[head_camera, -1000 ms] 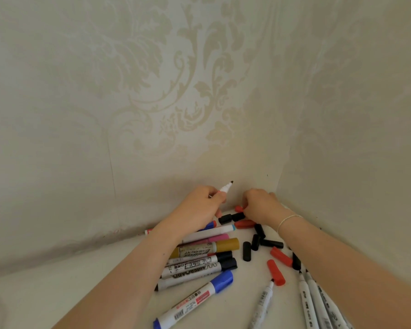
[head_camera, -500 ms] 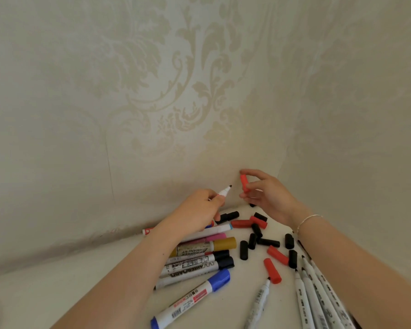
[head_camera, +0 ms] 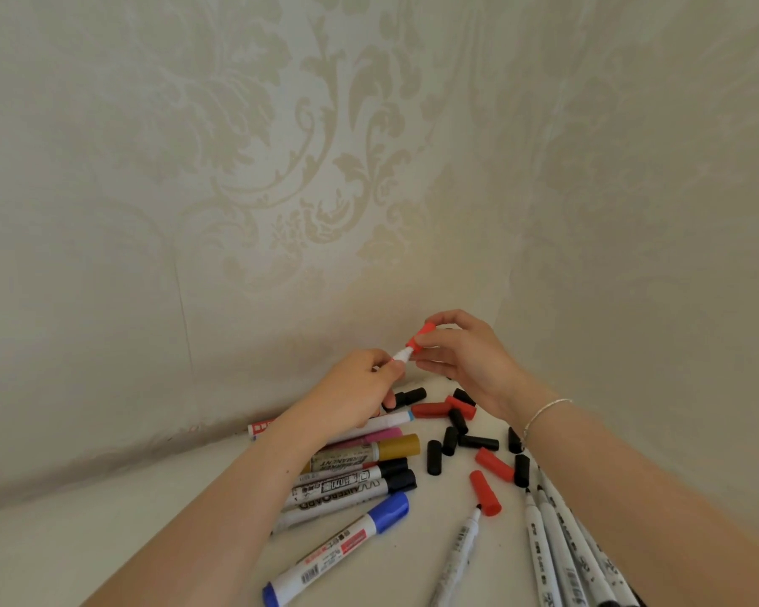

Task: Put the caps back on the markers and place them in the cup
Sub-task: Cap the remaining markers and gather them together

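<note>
Nearest, a blue-capped marker [head_camera: 338,548] is lying among capped and uncapped ones; beyond, five red caps [head_camera: 485,492] are lying loose among black; farthest, the left hand [head_camera: 360,387] is gripping a white marker [head_camera: 402,355]; the right hand [head_camera: 465,352] is pinching a red cap [head_camera: 419,336] at its tip.

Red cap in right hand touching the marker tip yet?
Touching. Head view: the red cap in the right hand meets the white marker held by the left hand.

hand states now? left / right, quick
Left hand: closed, gripping the uncapped marker.
Right hand: closed, pinching the red cap at the marker's tip.
</note>
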`<action>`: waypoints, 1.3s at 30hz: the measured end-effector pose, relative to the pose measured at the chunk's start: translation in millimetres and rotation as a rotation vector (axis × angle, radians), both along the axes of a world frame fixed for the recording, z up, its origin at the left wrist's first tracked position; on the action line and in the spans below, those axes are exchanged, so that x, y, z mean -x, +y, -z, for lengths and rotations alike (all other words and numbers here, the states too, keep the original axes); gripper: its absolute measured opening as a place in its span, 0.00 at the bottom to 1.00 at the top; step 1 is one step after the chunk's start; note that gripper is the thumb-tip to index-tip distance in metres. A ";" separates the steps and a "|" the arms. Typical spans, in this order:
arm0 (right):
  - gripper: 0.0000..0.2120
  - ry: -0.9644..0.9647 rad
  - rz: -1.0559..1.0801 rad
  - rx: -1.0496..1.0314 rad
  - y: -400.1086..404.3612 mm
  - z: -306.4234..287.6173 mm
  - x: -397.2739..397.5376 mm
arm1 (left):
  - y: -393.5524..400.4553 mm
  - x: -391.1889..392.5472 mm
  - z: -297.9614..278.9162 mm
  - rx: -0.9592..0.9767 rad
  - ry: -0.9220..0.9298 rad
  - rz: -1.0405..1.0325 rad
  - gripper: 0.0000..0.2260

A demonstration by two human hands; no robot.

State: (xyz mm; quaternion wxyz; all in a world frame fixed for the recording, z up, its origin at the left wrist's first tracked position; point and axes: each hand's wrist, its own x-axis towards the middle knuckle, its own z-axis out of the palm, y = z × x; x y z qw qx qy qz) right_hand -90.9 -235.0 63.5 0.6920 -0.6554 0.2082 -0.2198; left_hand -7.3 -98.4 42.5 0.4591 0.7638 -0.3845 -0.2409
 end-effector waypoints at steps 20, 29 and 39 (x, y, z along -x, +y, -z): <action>0.05 0.000 0.082 0.195 17.4 -14.5 0.6 | -0.8 2.4 -1.6 0.131 -0.257 -0.050 0.08; 0.10 0.259 0.056 0.189 10.0 2.5 1.2 | 18.7 -13.5 -13.7 -0.092 -0.566 0.003 0.10; 0.06 0.515 -0.184 0.588 21.5 39.7 -14.6 | 30.4 -26.0 -23.8 -0.091 -0.562 -0.019 0.11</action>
